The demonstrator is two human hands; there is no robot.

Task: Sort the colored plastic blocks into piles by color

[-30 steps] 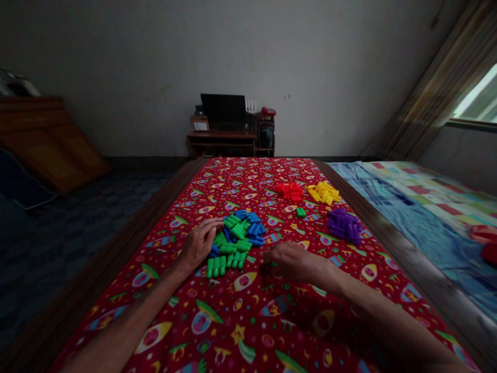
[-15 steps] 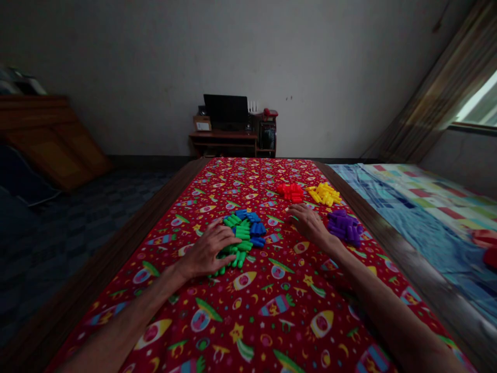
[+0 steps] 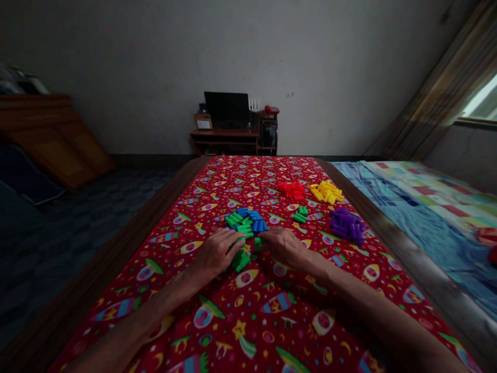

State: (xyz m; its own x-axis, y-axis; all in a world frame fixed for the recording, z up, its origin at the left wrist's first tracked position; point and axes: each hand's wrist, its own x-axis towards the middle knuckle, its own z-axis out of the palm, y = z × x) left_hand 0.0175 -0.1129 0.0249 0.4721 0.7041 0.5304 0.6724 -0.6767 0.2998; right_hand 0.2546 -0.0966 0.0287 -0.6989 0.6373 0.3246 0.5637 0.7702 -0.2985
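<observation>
A mixed pile of small green plastic cylinders [image 3: 243,261] and blue plastic cylinders [image 3: 259,225] lies mid-table. My left hand [image 3: 219,252] is at the pile's near left side, its fingers curled over green pieces, partly hiding them. From the right, my right hand [image 3: 285,245] pinches a green cylinder [image 3: 259,243] at the pile's edge. Farther right, a small separate group of green cylinders [image 3: 300,214] rests on the cloth. Beyond it are a red heap [image 3: 293,190] and a yellow heap [image 3: 326,192]; a purple heap [image 3: 347,225] is nearer on the right.
A red patterned cloth [image 3: 279,336] covers the long table, whose dark wooden border [image 3: 382,235] shows along the sides. On the right is a bed with a blue and checkered cover [image 3: 392,207]. A desk [image 3: 225,135] with a monitor [image 3: 226,110] stands against the far wall.
My right hand has moved left and nearer, from the right side to the mixed pile, and now grips a green cylinder. Green cylinders show where it was. My left hand has shifted slightly right.
</observation>
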